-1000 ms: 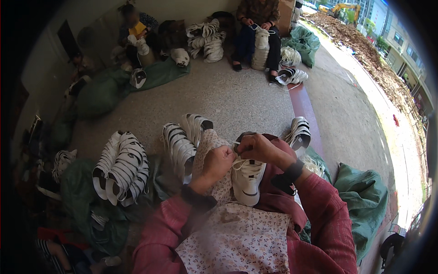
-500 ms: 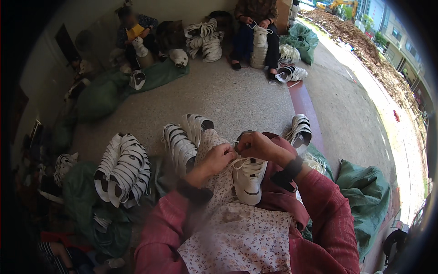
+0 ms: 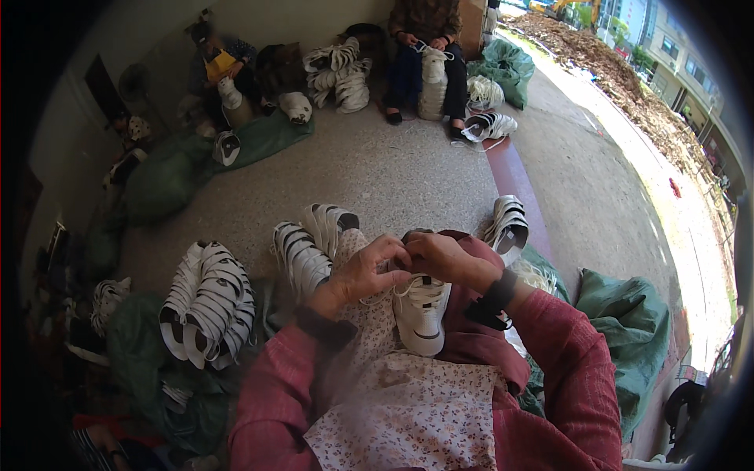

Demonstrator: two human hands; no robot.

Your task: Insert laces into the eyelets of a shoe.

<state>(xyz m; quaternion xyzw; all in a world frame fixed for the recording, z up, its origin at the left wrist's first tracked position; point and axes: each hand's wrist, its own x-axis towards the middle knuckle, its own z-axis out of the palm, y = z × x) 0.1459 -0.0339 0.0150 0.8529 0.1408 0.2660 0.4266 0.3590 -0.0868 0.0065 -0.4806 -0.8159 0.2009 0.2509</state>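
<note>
A white lace-up shoe [image 3: 420, 322] rests on my lap, its toe pointing toward me and white laces threaded across its front. Just above the laced part, my left hand [image 3: 372, 267] and my right hand [image 3: 449, 259] meet with fingertips together. Both have bent, closed fingers; whatever is pinched between them is hidden. Beneath the shoe lies a floral apron [image 3: 408, 404]. Nested white shoe uppers [image 3: 302, 255] stand just beyond my left hand, and another stack of uppers [image 3: 506, 228] is past my right wrist.
Larger stacks of shoe uppers [image 3: 208, 302] sit on a green sack [image 3: 137, 345] at left. Another green sack [image 3: 628, 330] lies at right. Across the concrete floor [image 3: 377, 173], two seated people [image 3: 424, 47] work on shoes, with more sacks and uppers around them.
My left hand has risen and moved right to meet the right hand above the shoe. The whole view has shifted slightly.
</note>
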